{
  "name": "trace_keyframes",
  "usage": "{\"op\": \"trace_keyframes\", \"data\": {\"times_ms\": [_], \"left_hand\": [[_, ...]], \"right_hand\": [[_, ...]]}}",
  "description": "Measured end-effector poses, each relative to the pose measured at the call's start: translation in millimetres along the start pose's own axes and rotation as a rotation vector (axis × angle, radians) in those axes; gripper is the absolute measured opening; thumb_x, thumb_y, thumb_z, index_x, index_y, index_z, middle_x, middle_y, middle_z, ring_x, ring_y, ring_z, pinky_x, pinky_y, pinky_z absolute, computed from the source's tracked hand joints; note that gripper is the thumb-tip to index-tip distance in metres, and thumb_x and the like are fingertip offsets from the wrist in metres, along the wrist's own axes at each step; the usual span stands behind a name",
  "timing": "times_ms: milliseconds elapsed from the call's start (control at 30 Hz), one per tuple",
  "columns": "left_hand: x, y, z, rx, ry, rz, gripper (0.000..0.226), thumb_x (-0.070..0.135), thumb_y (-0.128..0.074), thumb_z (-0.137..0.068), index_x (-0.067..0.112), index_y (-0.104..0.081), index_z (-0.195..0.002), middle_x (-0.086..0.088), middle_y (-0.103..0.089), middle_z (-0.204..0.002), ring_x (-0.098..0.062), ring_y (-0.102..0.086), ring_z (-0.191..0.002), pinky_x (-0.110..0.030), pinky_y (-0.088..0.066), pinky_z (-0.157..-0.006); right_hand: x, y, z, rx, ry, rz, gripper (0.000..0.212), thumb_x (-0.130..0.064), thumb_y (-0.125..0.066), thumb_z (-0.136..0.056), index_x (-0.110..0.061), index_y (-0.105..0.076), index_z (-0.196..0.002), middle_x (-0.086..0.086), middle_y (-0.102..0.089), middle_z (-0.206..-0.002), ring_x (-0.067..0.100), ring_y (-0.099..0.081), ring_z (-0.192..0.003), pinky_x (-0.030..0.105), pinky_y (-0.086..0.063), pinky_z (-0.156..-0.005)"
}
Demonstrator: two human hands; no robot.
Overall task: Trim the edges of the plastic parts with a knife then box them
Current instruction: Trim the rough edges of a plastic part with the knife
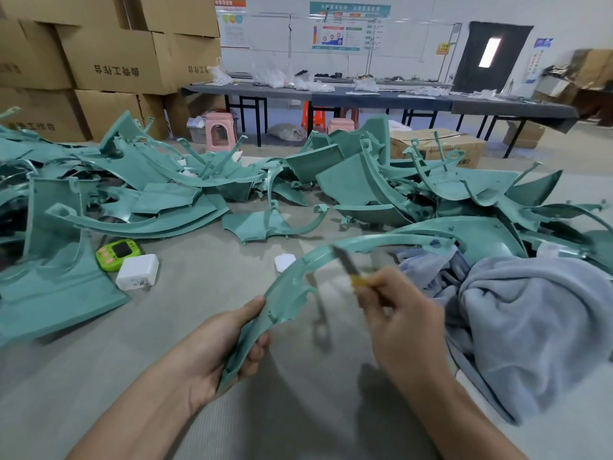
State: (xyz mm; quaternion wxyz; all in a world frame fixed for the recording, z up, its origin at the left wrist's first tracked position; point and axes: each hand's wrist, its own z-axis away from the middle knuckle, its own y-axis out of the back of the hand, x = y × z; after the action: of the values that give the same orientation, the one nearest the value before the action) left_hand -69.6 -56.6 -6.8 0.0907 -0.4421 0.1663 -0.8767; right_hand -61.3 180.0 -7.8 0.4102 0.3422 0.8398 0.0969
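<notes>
Teal curved plastic part [292, 283] arcs from centre toward 2 o'clock. The left hand [229, 346] grips its near end, and the right hand [401, 320] pinches a yellow-handled knife [351, 270] whose blurred blade seems to meet its inner edge. Cardboard boxes [112, 58] stacked at 10 o'clock are closed, contents hidden; a carton [461, 151] at 1 o'clock stands behind the heap of teal parts [351, 180], its inside unreadable.

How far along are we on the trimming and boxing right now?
Done: nothing is visibly boxed; I cannot tell what the cardboard box behind the pile holds. In hand: the left hand grips a curved teal part, and the right hand holds the knife at its edge. Left: the big pile of teal parts spread ahead, then boxing.
</notes>
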Motion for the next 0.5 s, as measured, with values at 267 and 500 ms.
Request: {"op": "trace_keyframes", "data": {"times_ms": [267, 500], "left_hand": [[9, 4, 3, 0.082, -0.04, 0.084, 0.03, 0.042, -0.063, -0.089, 0.012, -0.058, -0.087, -0.002, -0.049, -0.053, -0.008, -0.045, -0.031, -0.018, -0.036, -0.027], [2, 4, 0, 0.465, -0.552, -0.194, 0.029, 0.054, -0.065, -0.089, 0.028, -0.078, -0.092, 0.0, -0.079, -0.084, -0.023, -0.076, -0.076, -0.039, -0.059, -0.062]], "right_hand": [[17, 5, -16, 0.17, -0.305, 0.029, 0.019, -0.022, -0.066, -0.097, -0.024, -0.06, -0.079, -0.01, -0.066, -0.064, 0.008, -0.062, -0.058, 0.035, -0.051, -0.061], [-4, -10, -4, -0.285, -0.507, -0.407, 0.026, -0.008, -0.067, -0.094, -0.019, -0.065, -0.07, 0.007, -0.07, -0.063, 0.018, -0.055, -0.045, 0.03, -0.048, -0.046]]}}
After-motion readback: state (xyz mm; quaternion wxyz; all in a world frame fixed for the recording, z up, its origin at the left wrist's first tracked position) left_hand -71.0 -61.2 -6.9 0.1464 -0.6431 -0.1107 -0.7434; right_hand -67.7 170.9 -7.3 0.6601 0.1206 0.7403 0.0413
